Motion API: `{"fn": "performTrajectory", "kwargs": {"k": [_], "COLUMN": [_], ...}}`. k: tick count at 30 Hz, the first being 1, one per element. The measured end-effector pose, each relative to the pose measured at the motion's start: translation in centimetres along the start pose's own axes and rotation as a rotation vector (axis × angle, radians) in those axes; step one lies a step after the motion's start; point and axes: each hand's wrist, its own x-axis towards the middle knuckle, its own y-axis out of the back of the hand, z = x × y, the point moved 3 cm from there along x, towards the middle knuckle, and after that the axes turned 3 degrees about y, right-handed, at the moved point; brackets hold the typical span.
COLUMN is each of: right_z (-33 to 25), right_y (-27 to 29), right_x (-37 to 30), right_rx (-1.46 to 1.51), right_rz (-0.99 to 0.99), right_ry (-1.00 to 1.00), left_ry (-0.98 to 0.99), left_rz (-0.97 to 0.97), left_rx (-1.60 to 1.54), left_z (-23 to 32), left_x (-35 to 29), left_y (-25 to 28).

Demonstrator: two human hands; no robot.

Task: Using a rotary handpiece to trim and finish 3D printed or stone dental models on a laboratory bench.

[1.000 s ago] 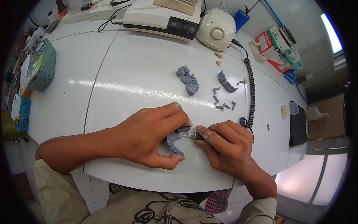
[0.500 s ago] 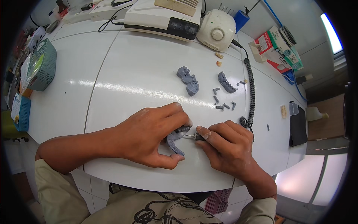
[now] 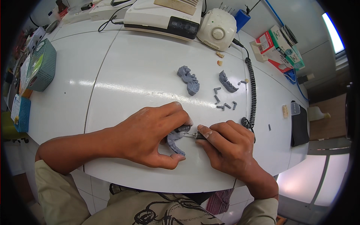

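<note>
My left hand (image 3: 153, 133) is closed around a grey, horseshoe-shaped dental model (image 3: 175, 143), fingers over its far side and thumb by its near end. Part of the model is hidden under the fingers. In my right hand (image 3: 229, 144) is a dark rotary handpiece (image 3: 201, 136), pinched between thumb and fingers like a pen. Its thin metal bur points left and reaches the model's inner edge; whether it touches cannot be made out. Farther off lie a second grey dental model (image 3: 188, 80) and a smaller curved one (image 3: 227, 82), with several small grey pegs (image 3: 226, 106) near them.
A white control unit (image 3: 216, 30) with a knob stands at the back, its coiled black cord (image 3: 252, 93) running down the right side. Left of it is a larger white machine (image 3: 163, 18). Green baskets (image 3: 45, 67) line the left edge; a black pouch (image 3: 299, 127) lies right.
Almost nothing differs. The dental model and the handpiece's tip have shifted very slightly, and both hands keep their grip.
</note>
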Motion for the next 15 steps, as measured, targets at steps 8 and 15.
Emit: {"fn": "performTrajectory", "kwargs": {"k": [8, 15], "right_z": [-0.03, 0.35], "right_y": [0.06, 0.32], "right_x": [0.05, 0.02], "right_rx": [-0.014, 0.028], "right_rz": [0.004, -0.014], "right_ry": [0.004, -0.01], "left_ry": [-0.019, 0.0], "left_rz": [0.012, 0.004], "left_rx": [0.009, -0.001], "left_z": [-0.05, 0.11], "left_x": [-0.03, 0.02], "left_y": [-0.01, 0.08]}}
